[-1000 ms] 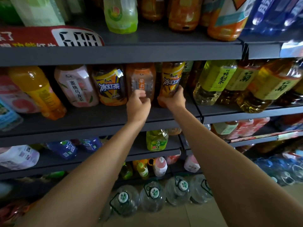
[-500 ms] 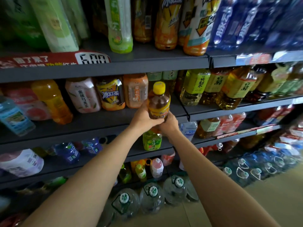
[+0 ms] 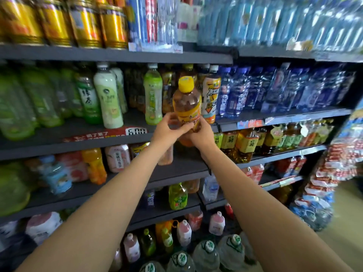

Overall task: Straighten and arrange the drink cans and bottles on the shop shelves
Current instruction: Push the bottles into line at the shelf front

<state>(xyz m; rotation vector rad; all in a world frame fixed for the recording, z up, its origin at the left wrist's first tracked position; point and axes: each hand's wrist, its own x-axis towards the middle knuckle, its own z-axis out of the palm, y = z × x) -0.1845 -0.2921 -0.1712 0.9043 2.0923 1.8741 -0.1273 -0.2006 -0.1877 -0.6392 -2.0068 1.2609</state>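
- holding an iced tea bottle [image 3: 187, 107] with a yellow cap, both hands are raised in front of the shelving; the bottle is upright and clear of any shelf board, level with the second shelf from the top [image 3: 117, 137].
- the left hand [image 3: 169, 127] is closed round the lower label from the left, thumb and fingers curled onto it; the right hand [image 3: 200, 132] is wrapped round the base from the right and below. neither hand is free.
- the step in hand is judged to be a relocation: one bottle is being carried toward a row of matching goods.
- a bottle with a similar yellow and orange label [image 3: 211, 99] stands just behind and to the right of the carried one, beside the blue water bottles [image 3: 255, 91]; this row is judged the likely destination.
- the next move is judged to call for a gap in that row, the base set flat on the board, and the label turned outward.
- the bottle's base is covered by the right hand, and the shelf spot directly behind the bottle is masked by it.
- whether a free slot exists there cannot be told.
- the outer parts of the view are blurred; labels on the green bottles [image 3: 86, 99] and gold cans [image 3: 84, 22] are largely unreadable.
- the top shelf goods are cut off at the upper edge.
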